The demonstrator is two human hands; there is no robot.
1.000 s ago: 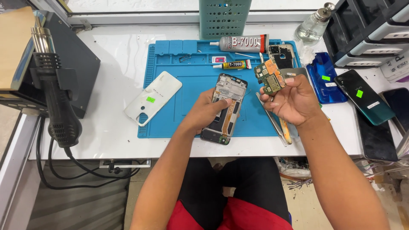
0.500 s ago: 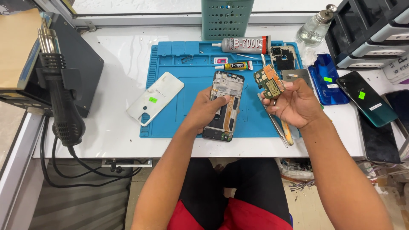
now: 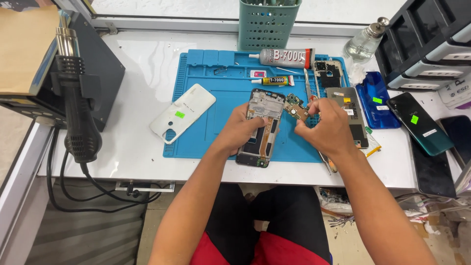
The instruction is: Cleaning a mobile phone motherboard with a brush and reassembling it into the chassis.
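On the blue repair mat (image 3: pixel 216 98) lies the opened phone frame (image 3: pixel 260 128), pinned by the left hand (image 3: pixel 241 128), fingers curled down over its left edge. Just right of the frame, the right hand (image 3: pixel 325 125) pinches a small green circuit board (image 3: pixel 296 108) in closed fingertips. Judging by this, the board is being fitted; seating it calls for careful alignment over the frame's top corner.

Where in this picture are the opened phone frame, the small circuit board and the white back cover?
opened phone frame (image 3: pixel 261 128), head view, on its middle section.
small circuit board (image 3: pixel 296 109), head view, on its green face.
white back cover (image 3: pixel 182 119), head view, on its flat centre.
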